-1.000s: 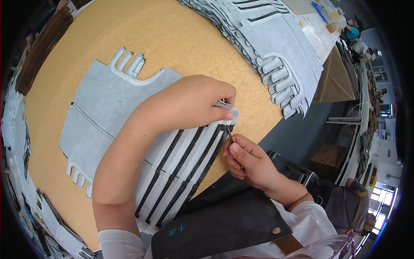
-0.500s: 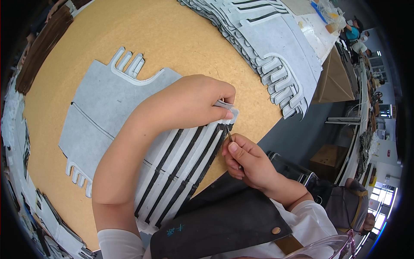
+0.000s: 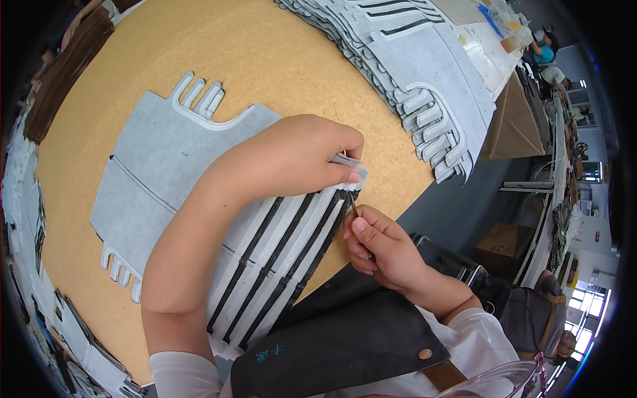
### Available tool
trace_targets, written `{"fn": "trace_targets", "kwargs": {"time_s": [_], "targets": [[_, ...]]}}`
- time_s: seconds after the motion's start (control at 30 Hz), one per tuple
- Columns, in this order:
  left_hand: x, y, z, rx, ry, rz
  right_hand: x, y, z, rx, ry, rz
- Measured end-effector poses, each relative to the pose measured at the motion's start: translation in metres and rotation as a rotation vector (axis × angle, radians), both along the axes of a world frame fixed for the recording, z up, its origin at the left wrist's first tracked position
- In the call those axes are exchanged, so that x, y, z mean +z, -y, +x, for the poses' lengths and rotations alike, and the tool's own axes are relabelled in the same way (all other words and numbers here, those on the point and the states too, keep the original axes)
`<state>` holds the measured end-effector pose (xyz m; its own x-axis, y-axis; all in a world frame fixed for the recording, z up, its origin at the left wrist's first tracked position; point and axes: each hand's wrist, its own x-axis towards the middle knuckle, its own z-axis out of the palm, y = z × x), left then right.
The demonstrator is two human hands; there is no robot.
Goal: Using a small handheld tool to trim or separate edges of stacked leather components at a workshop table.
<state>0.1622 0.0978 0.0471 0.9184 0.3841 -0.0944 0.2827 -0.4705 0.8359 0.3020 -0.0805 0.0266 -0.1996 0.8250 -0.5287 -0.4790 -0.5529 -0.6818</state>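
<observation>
A flat grey sheet piece (image 3: 152,139) with finger-like slotted tabs lies on the tan tabletop, its near right part striped with black and white strips (image 3: 282,252). My left hand (image 3: 308,156) reaches across it and pinches its right corner, thumb on top and fingers partly hidden behind. Just below that corner, my right hand (image 3: 385,249) is closed around a thin pointed metal tool (image 3: 354,207). The tool's tip meets the end of the outermost black strip. Most of the tool is hidden in my fingers, so its exact kind is unclear.
A tall stack of similar grey pieces (image 3: 424,66) stands at the far right of the tan table (image 3: 265,53). A dark brown bundle (image 3: 70,69) lies at the left edge. Beyond the right edge are a cardboard box (image 3: 505,244) and a person in blue (image 3: 545,53).
Both hands keep nearly the same hold and place; the right hand and tool have shifted very slightly. In the background, people at the far right have moved.
</observation>
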Motion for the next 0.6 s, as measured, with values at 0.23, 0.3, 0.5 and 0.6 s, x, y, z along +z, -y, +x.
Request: {"fn": "trace_targets", "kwargs": {"time_s": [0.23,0.3,0.5,0.6], "targets": [[-0.001,0.0,-0.0006,-0.002,0.022,0.005,0.0005,-0.0008,0.0023,0.03,-0.022,0.004],[-0.0008,-0.0001,-0.0005,-0.002,0.015,0.001,0.0001,-0.0007,0.0024,0.031,-0.014,0.005],[-0.0013,0.0,-0.0002,0.001,0.012,0.007,-0.0005,0.0003,0.0007,0.001,-0.014,0.001],[-0.0009,0.0002,0.0001,0.001,0.013,0.006,-0.0003,-0.0001,0.0011,0.002,-0.02,0.003]]}}
